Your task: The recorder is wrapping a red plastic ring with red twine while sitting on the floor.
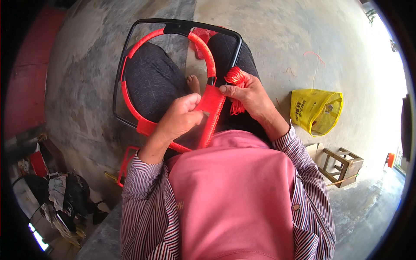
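A black frame (240,45) with rounded corners lies across my lap, with a ring (205,47) inside it wrapped mostly in red cord. Tight turns of red cord also cover a broad band (211,104) on the near right side of the ring. My right hand (251,97) grips a looped bundle of red cord (235,77), its thumb against the frame beside the band. Over the ring's near part, my left hand (182,117) is closed, fingers curled and thumb pointing at the band. Whatever it pinches is too small or hidden to make out.
On the floor to the right stand a yellow bag (316,110) and a small wooden stool (342,167). Bits of red cord (315,56) lie beyond the bag. A red frame (125,167) is by my left elbow, and cluttered items (65,195) fill the lower left.
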A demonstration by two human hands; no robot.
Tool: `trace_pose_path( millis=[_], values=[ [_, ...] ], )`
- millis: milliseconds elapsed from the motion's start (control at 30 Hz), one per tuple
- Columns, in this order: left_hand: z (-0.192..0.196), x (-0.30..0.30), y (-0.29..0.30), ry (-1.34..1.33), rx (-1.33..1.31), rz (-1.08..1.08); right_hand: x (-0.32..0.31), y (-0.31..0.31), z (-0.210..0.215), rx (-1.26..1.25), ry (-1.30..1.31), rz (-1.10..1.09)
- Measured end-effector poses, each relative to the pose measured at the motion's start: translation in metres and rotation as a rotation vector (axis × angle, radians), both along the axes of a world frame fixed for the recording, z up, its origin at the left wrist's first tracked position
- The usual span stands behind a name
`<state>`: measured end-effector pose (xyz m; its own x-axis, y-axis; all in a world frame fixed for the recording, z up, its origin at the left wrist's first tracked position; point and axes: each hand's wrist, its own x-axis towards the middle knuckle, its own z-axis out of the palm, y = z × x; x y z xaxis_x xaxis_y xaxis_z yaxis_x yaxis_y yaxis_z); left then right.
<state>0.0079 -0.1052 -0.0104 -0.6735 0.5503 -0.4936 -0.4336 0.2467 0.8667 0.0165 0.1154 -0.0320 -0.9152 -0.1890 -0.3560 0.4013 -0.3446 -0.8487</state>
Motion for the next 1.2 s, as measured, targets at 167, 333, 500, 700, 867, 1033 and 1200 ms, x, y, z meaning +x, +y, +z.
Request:
trace_pose_path(
  millis=[167,333,500,700,867,1033,1200],
  values=[
    [0.001,-0.001,0.000,-0.056,0.011,0.023,0.000,0.001,0.002,0.022,0.001,0.030],
    [0.004,-0.004,0.001,-0.048,-0.017,-0.002,0.000,-0.001,0.001,0.004,0.016,0.006],
    [-0.003,-0.016,-0.018,-0.182,0.145,-0.079,0.001,0.002,0.003,-0.009,0.052,0.021],
    [-0.001,-0.037,0.015,-0.286,0.219,0.067,0.000,0.003,0.008,0.036,0.061,0.064],
    [-0.023,-0.026,0.025,-0.201,0.248,0.182,0.002,0.030,-0.001,0.008,0.019,0.022],
    [-0.031,-0.018,0.028,-0.235,0.355,0.319,0.028,0.075,-0.007,-0.347,-0.037,-0.124],
    [-0.031,-0.020,0.018,-0.238,0.404,0.474,0.046,0.153,-0.054,0.062,-0.246,-0.476]
  ],
)
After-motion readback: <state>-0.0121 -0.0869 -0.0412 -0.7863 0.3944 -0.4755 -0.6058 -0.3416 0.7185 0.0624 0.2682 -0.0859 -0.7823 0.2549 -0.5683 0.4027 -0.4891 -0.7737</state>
